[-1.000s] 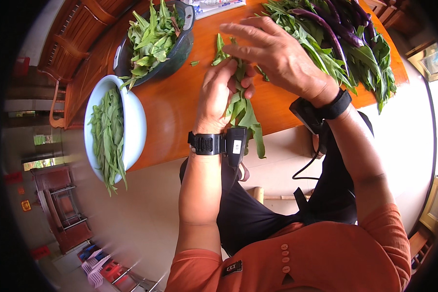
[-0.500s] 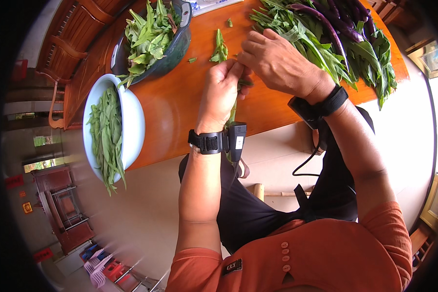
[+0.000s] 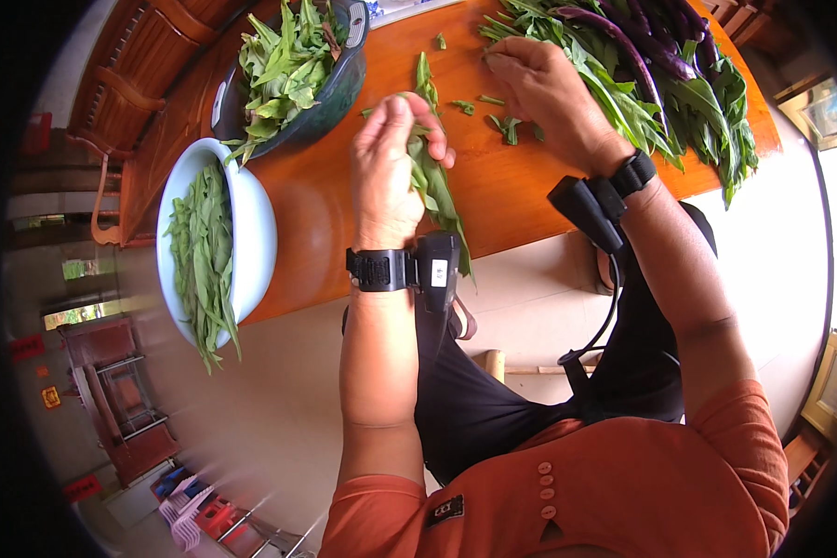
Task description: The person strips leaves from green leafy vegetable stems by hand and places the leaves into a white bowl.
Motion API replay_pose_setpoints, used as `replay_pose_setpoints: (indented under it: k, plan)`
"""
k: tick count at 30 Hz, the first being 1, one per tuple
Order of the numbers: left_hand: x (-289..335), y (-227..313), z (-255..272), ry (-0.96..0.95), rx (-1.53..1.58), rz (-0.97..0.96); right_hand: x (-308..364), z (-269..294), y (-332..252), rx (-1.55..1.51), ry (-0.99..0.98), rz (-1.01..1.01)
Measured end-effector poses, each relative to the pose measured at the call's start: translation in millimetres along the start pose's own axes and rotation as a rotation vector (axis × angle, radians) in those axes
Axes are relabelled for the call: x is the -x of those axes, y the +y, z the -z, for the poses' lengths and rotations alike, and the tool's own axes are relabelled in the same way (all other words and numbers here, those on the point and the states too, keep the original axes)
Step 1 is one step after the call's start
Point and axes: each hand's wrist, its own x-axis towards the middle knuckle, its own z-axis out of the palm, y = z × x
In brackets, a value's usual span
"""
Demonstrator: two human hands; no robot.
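A wooden table (image 3: 521,200) is spreading over a pale floor (image 3: 288,400), a bench (image 3: 149,74) standing beyond its left edge. Near the front edge, the left hand (image 3: 388,172) is holding leafy greens (image 3: 440,193), long axis slanting front to back, tips pointing past that edge. The right hand (image 3: 555,100) is pinching narrowly; whether it's holding anything, I cannot tell.

Held leaves (image 3: 440,193): showing fresh green
Eggplants (image 3: 662,61): gleaming deep purple
Basin (image 3: 255,223): showing pale blue
Table (image 3: 507,214): shining orange-brown

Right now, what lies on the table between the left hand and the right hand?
In the head view, small green plant scraps lie there on the wooden table.
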Motion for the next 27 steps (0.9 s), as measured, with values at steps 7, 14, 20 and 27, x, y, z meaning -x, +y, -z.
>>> replay_pose_setpoints:
  k: [7,14,20,27]
  plan:
    - [-1.0,7.2,7.9,0.076,0.059,0.081,-5.3,10.8,-2.6,0.425,-0.003,0.632]
    - [0.3,8.1,3.5,-0.029,0.058,0.155,8.0,58.2,-45.5,0.606,0.275,0.497]
    - [0.0,0.7,-1.1,-0.036,0.036,0.202,-2.9,59.5,-8.3,0.876,-0.041,0.551]
    - [1.9,0.5,-5.1,-0.020,0.031,0.225,-4.8,41.2,21.6,1.384,-0.111,0.376]
